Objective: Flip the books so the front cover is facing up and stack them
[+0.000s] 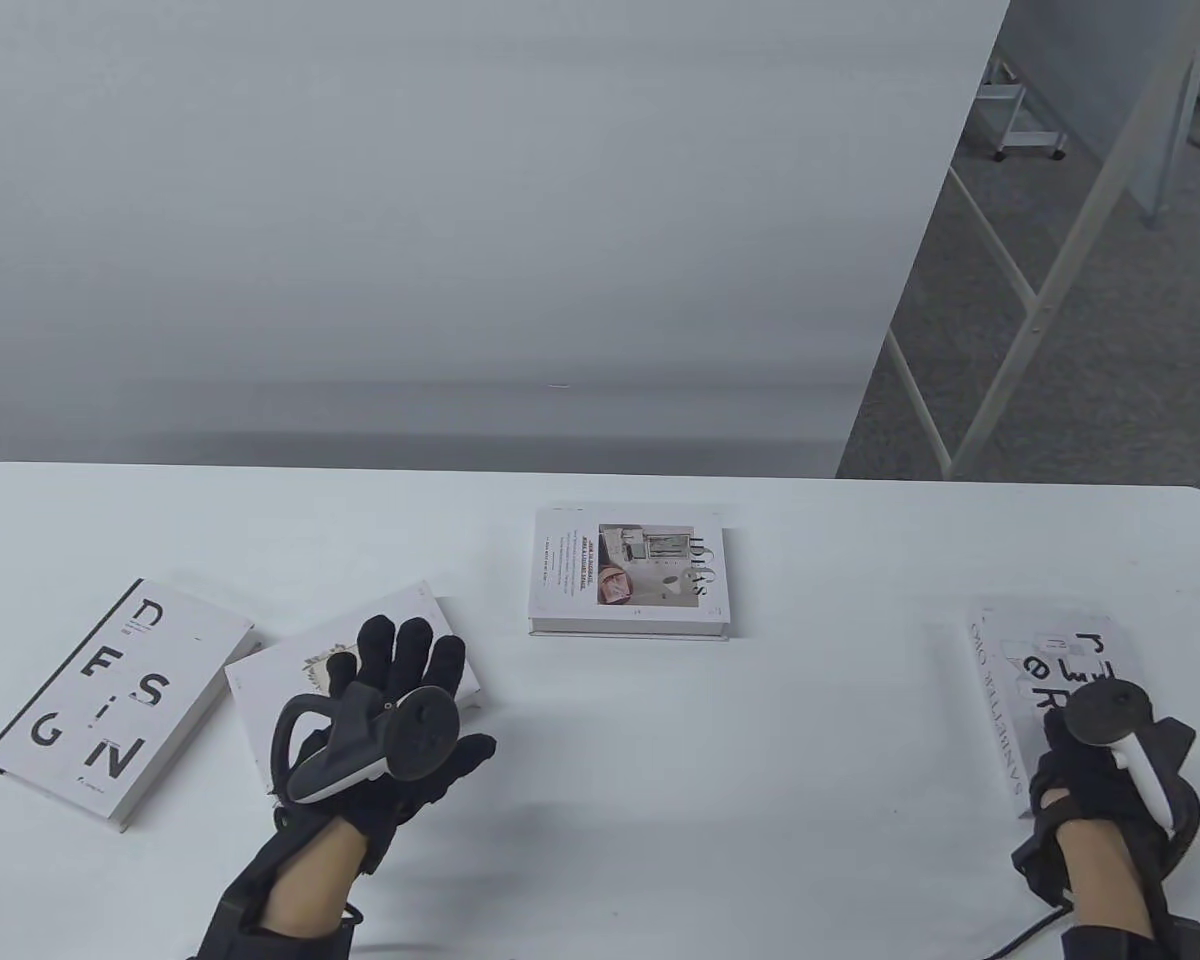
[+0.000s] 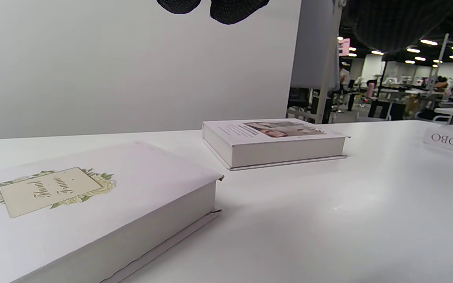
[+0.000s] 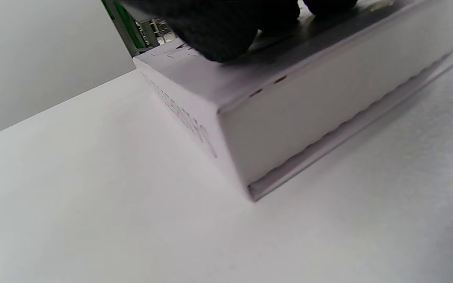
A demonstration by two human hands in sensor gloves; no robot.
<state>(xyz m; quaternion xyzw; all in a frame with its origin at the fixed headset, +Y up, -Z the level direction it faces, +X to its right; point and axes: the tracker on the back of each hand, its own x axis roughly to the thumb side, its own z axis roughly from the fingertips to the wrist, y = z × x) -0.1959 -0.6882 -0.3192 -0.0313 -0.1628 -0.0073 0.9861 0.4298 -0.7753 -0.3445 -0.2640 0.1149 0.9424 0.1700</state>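
Four books on the white table (image 1: 600,800), none stacked, all well apart except the two at the left. "DESIGN" book (image 1: 120,700) at 9 o'clock, its corner just beside the floral-frame book (image 1: 290,690) at 8 o'clock. Photo-cover book (image 1: 632,570) at centre, 12 o'clock side. Fourth book (image 1: 1035,690), black lettering on its cover, at 3 o'clock.

Left hand (image 1: 400,720) is over the floral-frame book, fingers spread wide, holding nothing; contact unclear. Right hand (image 1: 1100,770) rests on the near end of the fourth book, fingertips (image 3: 226,35) pressing its cover.
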